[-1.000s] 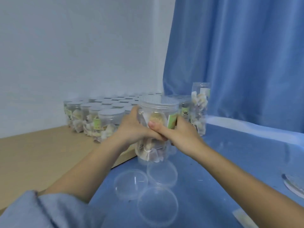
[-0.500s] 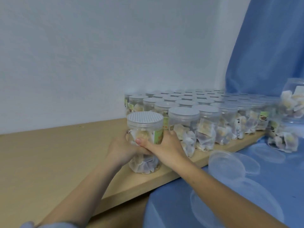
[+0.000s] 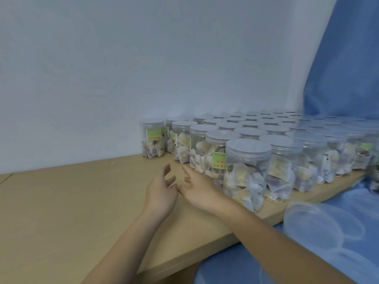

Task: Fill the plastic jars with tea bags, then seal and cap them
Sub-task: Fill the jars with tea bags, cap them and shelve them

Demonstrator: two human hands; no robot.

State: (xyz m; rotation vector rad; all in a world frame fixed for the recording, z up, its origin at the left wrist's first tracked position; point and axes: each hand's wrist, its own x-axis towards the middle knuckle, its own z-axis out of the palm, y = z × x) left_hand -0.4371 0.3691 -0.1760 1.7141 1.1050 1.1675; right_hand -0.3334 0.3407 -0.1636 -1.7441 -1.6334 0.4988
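A clear cylindrical plastic jar [image 3: 247,173], capped with a pale ribbed screw lid [image 3: 248,148] and packed with crumpled papery tea bags [image 3: 242,182], stands upright at the near front corner of a dense block of capped jars [image 3: 272,136] on a smooth tan wooden board [image 3: 67,203]. The right hand [image 3: 198,188] hovers just left of that jar with fingers spread and relaxed, gripping nothing, and the left hand [image 3: 162,188] lies beside it, palm inward, fingers loose and empty. Flat, round, transparent lids [image 3: 311,224] rest on blue cloth [image 3: 235,265] below the board's edge.
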